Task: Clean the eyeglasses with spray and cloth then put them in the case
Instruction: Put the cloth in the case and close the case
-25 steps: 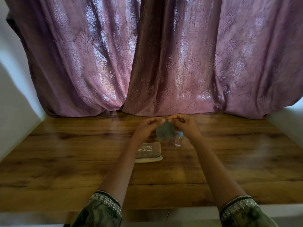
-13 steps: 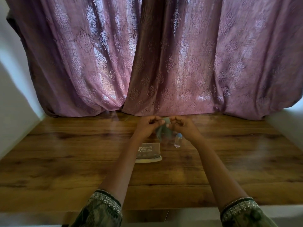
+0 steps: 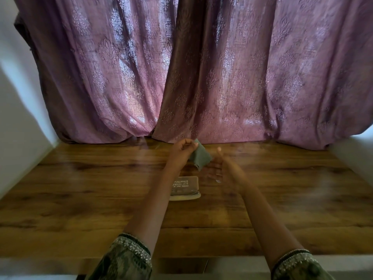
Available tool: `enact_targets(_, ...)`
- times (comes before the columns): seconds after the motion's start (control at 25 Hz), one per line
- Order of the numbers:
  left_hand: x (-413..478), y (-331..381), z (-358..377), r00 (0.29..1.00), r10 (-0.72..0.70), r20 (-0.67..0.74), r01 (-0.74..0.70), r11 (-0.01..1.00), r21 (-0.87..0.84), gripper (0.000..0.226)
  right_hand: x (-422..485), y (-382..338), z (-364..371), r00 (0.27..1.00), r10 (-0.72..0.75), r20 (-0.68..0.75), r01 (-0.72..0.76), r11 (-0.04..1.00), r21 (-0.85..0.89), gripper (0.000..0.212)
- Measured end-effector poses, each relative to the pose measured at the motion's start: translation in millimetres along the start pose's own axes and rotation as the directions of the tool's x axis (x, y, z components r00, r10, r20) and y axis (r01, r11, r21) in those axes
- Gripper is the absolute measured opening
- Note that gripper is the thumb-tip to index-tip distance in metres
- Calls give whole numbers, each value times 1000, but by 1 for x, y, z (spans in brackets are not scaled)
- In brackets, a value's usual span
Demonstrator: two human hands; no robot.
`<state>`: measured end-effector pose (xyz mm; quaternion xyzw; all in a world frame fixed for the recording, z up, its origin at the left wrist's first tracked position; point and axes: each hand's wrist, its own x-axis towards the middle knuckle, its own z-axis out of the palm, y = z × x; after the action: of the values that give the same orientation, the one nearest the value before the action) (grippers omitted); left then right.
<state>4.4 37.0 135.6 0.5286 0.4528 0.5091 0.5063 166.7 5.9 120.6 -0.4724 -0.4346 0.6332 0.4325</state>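
Nearest the camera, two embroidered green sleeves [image 3: 129, 257] frame the bottom edge, with both bare forearms reaching forward over the wooden counter [image 3: 80, 199]. Further out, the open glasses case [image 3: 184, 187] lies on the counter, partly behind the left forearm, its pale lid edge toward the viewer. Just right of it the right hand [image 3: 219, 168] is smeared by motion blur; its fingers look spread and empty, though this is hard to tell, and something clear beneath it may be the spray bottle. Beyond, the left hand [image 3: 181, 149] pinches the grey-green cloth [image 3: 199, 157] by one corner, so that it hangs above the counter. Purple patterned curtains [image 3: 201, 67] close the back.
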Motion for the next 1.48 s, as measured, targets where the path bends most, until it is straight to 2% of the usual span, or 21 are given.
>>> enact_targets(0.08,-1,0,6,999,-40,-25,39,999,-38,11,-2,-1,9,1000,-10,8,9,996,84,31)
enact_targets(0.2,-2,0,15,994,-109,-21,107,990,-97,7,-4,-9,18,994,-44,-100,58,989,135,8)
enact_targets(0.32,-5,3,18,984,-174,-29,169,977,-129,8,-5,-14,16,982,-90,-169,112,985,128,6)
enact_targets(0.4,-7,3,18,978,-207,-7,204,968,-145,19,-6,-13,13,973,-100,-206,132,980,147,6)
enact_targets(0.56,-9,-4,16,961,-265,72,272,956,-111,28,-2,-11,9,955,-35,-294,97,975,199,1)
enact_targets(0.68,-10,-3,12,957,-276,89,285,953,-108,29,-1,-10,6,970,-22,-242,69,980,188,2)
enact_targets(0.8,-10,-1,7,956,-266,124,281,951,-127,32,-3,-14,5,978,-76,-194,110,979,171,14)
enact_targets(0.92,-10,-1,6,965,-224,140,235,970,-66,33,-4,-17,2,969,-139,-203,169,976,139,19)
enact_targets(1.04,-9,1,8,980,-174,92,177,984,-26,18,-1,-18,1,960,-182,-214,202,977,71,22)
enact_targets(1.16,-7,-1,10,990,-122,67,123,992,-14,33,1,-17,1,951,-209,-229,223,974,37,29)
enact_targets(1.24,-7,-2,11,994,-91,54,92,996,-20,34,2,-18,1,951,-223,-215,234,972,26,32)
enact_targets(1.32,-6,0,11,995,-79,52,83,994,-69,27,2,-18,1,950,-239,-201,248,968,23,34)
enact_targets(1.48,-5,4,9,980,-183,76,197,943,-268,14,4,-18,3,948,-245,-203,257,966,33,33)
